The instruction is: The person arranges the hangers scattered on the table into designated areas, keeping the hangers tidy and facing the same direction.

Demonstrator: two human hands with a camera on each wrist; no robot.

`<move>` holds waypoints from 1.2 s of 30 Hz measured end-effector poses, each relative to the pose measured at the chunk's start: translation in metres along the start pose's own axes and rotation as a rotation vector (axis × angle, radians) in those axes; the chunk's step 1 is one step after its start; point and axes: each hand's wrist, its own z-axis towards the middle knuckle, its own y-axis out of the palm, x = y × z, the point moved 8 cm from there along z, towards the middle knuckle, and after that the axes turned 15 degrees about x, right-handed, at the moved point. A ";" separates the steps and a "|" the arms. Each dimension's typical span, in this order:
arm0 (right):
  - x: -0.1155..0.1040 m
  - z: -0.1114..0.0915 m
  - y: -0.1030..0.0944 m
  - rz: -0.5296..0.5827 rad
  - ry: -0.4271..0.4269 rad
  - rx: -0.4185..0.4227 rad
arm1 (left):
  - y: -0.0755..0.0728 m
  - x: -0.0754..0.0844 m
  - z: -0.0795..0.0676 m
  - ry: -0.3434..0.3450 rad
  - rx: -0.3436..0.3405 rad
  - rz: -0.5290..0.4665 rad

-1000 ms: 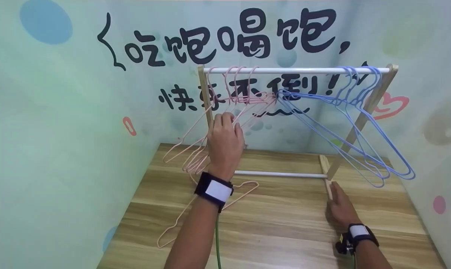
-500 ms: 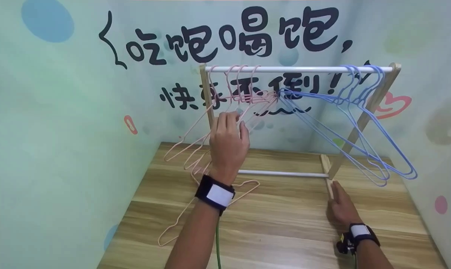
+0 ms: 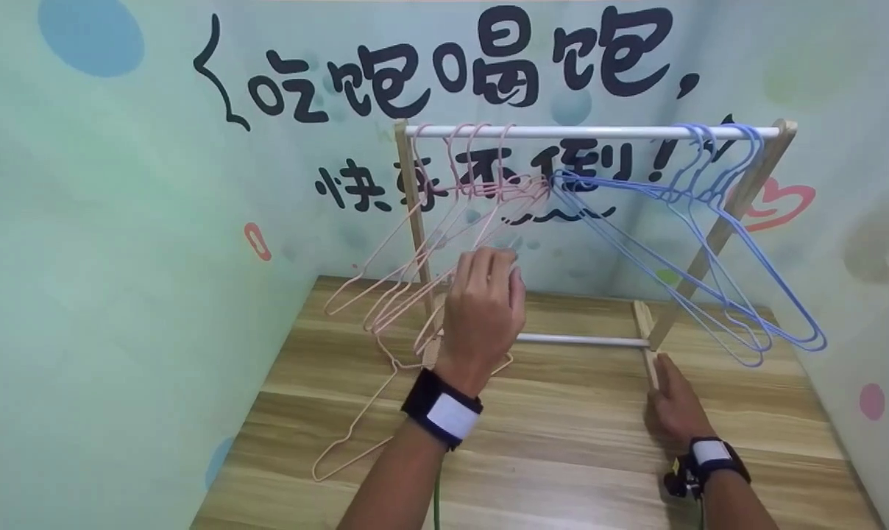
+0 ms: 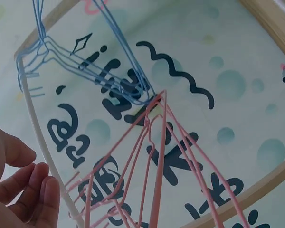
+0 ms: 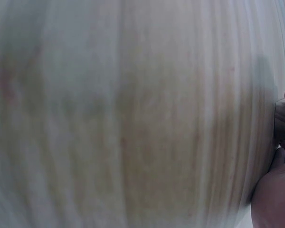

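Note:
A small wooden clothes rack has a white top rail (image 3: 599, 132). Several pink hangers (image 3: 496, 190) hang toward its left end, and several blue hangers (image 3: 702, 196) toward its right. My left hand (image 3: 486, 309) is raised in front of the pink hangers; its fingers are loosely bent. In the left wrist view the fingertips (image 4: 40, 178) hold nothing and overlap the rail. My right hand (image 3: 680, 405) grips the front end of the rack's right foot (image 3: 651, 372). The right wrist view shows the foot's end (image 5: 281, 121) between thumb and fingers.
A loose pink hanger (image 3: 371, 403) lies on the wood-grain table (image 3: 562, 442) at front left, partly hidden by my left arm. A white lower bar (image 3: 584, 340) joins the rack's feet. Printed walls stand close behind and on both sides. A green cable (image 3: 436, 500) runs from my left wrist.
My left hand has moved right and down in the head view, away from the pink hangers, uncovering more of them. My right hand stays on the rack's foot.

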 end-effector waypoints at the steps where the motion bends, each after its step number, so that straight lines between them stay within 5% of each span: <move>1: 0.000 0.000 0.000 0.002 0.006 -0.002 | 0.001 0.003 -0.004 0.013 -0.005 -0.009; 7: 0.003 0.000 0.000 0.030 0.024 -0.009 | 0.010 0.009 -0.035 0.031 -0.049 -0.045; 14: 0.007 0.004 -0.001 -0.015 -0.028 0.005 | 0.021 -0.010 -0.086 -0.062 -0.160 -0.021; 25: 0.009 0.005 0.001 -0.027 -0.069 0.031 | 0.018 -0.078 -0.163 -0.219 -0.280 0.087; 30: 0.008 0.003 0.002 -0.020 -0.040 0.009 | 0.005 -0.110 -0.186 -0.315 -0.296 0.173; 36: 0.007 0.001 0.002 -0.033 -0.026 0.004 | -0.005 -0.141 -0.208 -0.337 -0.326 0.345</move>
